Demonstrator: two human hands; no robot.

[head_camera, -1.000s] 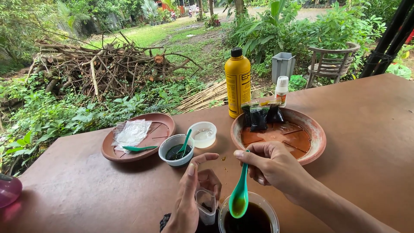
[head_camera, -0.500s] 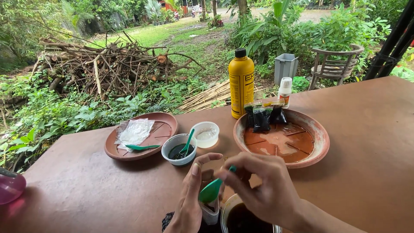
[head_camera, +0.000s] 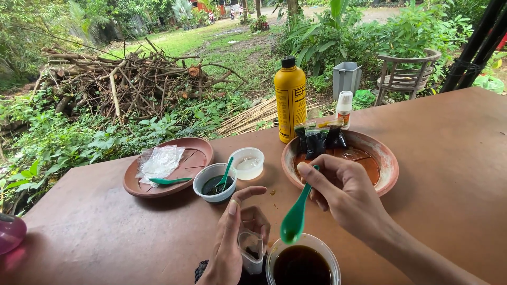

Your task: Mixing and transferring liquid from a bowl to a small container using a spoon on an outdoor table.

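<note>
Green is the spoon (head_camera: pixel 296 214) that the right hand (head_camera: pixel 346 195) grips by its handle with thumb and fingers. The scoop end hangs just above a cup of dark liquid (head_camera: pixel 302 263) at the near edge of the brown table (head_camera: pixel 449 158). The left hand (head_camera: pixel 232 243) is wrapped around a small clear cup (head_camera: pixel 251 252) just beside the dark one. Farther back sit a white bowl (head_camera: pixel 214 182) with another green spoon in it, two clay dishes (head_camera: pixel 391 163) and a yellow bottle (head_camera: pixel 290 100).
</note>
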